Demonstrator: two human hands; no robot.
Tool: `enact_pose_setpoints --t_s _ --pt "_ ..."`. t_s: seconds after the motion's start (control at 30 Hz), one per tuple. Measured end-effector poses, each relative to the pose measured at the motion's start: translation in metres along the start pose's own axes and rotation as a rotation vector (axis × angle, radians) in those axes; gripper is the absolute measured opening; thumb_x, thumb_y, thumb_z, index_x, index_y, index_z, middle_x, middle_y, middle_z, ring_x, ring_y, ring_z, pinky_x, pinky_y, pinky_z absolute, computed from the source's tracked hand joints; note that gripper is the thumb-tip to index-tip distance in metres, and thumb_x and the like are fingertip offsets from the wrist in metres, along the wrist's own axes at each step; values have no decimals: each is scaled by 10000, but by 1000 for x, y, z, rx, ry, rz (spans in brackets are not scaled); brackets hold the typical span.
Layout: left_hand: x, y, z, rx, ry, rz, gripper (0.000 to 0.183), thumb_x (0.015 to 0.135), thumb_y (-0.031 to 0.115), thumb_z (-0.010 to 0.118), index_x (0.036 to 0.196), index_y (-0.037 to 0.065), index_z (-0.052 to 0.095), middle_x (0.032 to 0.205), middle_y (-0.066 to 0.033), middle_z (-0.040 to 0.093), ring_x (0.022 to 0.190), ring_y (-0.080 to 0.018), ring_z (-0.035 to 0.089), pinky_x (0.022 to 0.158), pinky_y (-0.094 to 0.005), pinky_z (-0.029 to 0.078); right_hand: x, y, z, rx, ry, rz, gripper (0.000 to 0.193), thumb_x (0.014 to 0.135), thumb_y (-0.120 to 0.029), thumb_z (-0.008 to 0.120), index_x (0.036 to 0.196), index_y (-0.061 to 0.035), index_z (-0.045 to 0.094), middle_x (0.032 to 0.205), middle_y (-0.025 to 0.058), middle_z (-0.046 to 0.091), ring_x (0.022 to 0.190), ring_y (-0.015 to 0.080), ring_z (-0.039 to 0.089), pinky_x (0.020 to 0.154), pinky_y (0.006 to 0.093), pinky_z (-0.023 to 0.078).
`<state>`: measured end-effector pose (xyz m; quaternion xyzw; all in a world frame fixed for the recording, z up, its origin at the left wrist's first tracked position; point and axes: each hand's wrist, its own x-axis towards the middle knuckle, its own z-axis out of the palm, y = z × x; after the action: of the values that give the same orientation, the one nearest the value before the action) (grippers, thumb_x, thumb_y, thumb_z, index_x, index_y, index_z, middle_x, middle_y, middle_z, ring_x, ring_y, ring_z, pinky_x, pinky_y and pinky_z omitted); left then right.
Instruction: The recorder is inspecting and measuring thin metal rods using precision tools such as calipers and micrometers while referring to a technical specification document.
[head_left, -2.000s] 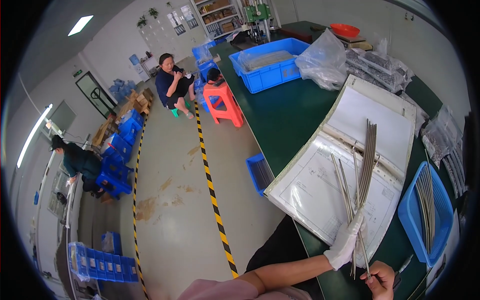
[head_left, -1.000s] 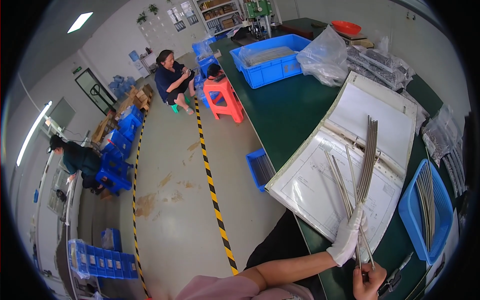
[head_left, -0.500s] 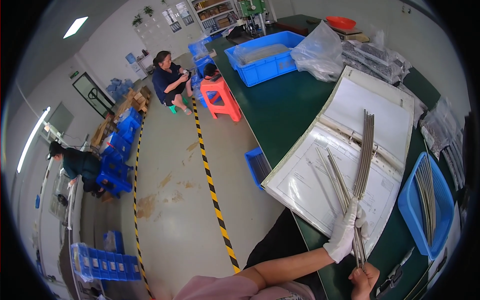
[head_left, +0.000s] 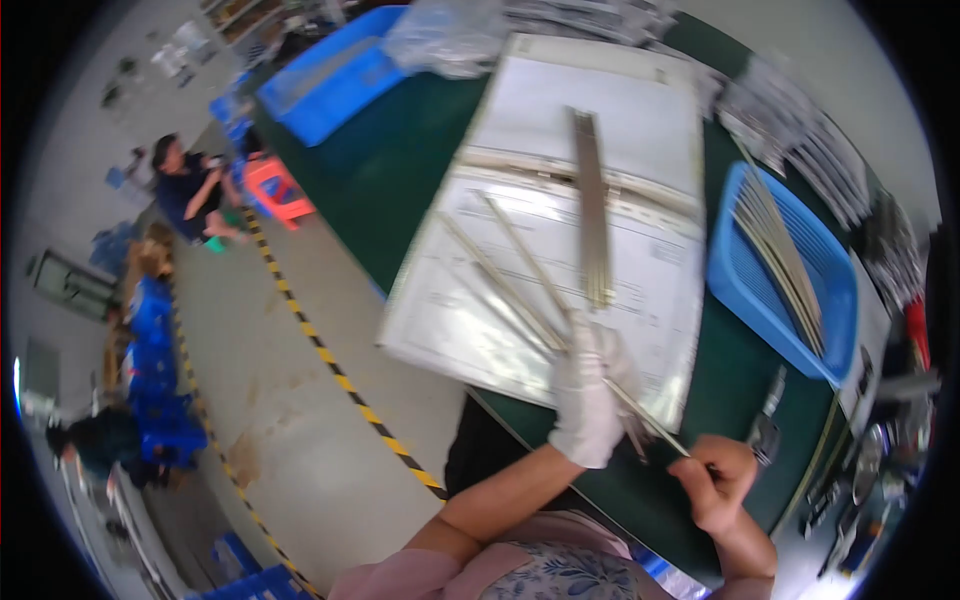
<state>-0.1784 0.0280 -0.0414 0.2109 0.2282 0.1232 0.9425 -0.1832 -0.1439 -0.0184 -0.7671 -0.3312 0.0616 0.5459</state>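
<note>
My left hand (head_left: 592, 390), in a white glove, is closed around a few thin metal rods (head_left: 518, 305). Their far ends fan out over an open ring binder (head_left: 480, 345) with drawing sheets in clear sleeves. With bare fingers, my right hand (head_left: 718, 482) pinches the near end of one rod (head_left: 645, 418), which slants down to the right from the left palm. Just beyond the gloved fingers, a tight bundle of similar rods (head_left: 592, 210) lies across the binder's rings. Motion blur hides how many rods the glove holds.
Right of the binder sits a blue basket (head_left: 722, 250) with more rods. A grey-and-black hand tool (head_left: 767, 420) lies nearby. At the back are a blue bin (head_left: 300, 125) and plastic bags (head_left: 450, 35). One person (head_left: 187, 190) sits across the floor; another (head_left: 100, 440) is far left.
The view has swung, shifting the scene leftward. My right hand has moved right, away from the gloved hand, with a rod's end angled out between them. The rods in the glove tilt further left.
</note>
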Motion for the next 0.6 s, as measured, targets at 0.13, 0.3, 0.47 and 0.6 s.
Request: enact_pose_setpoints --t_s 0.13,0.3,0.47,0.6 --pt "2 3 -4 -72 -67 22 510 919 555 387 594 175 285 512 51 247 367 -77 213 311 -254 173 9 -2 -23 59 -79 136 293 743 -191 542 947 19 522 550 50 449 419 162 410 424 289 317" --pt "2 3 -2 -52 -95 67 475 942 510 373 639 152 297 547 43 232 398 -82 160 340 -262 141 19 1 -41 -308 -63 -246 161 670 -25 568 830 -28 567 634 64 542 491 252 520 453 344 402" --pt "3 3 -4 -94 -146 71 459 958 485 352 661 139 307 551 41 222 406 -83 157 345 -258 144 24 7 -35 -143 -55 -340 164 641 -9 642 798 -58 645 637 27 589 526 194 580 437 295 386" --pt "3 3 -1 -67 -88 74 454 954 494 354 673 139 331 548 37 233 403 -85 168 344 -256 153 24 4 -35 -197 -16 -431 153 639 -22 650 783 -74 653 630 13 581 486 165 540 412 281 353"
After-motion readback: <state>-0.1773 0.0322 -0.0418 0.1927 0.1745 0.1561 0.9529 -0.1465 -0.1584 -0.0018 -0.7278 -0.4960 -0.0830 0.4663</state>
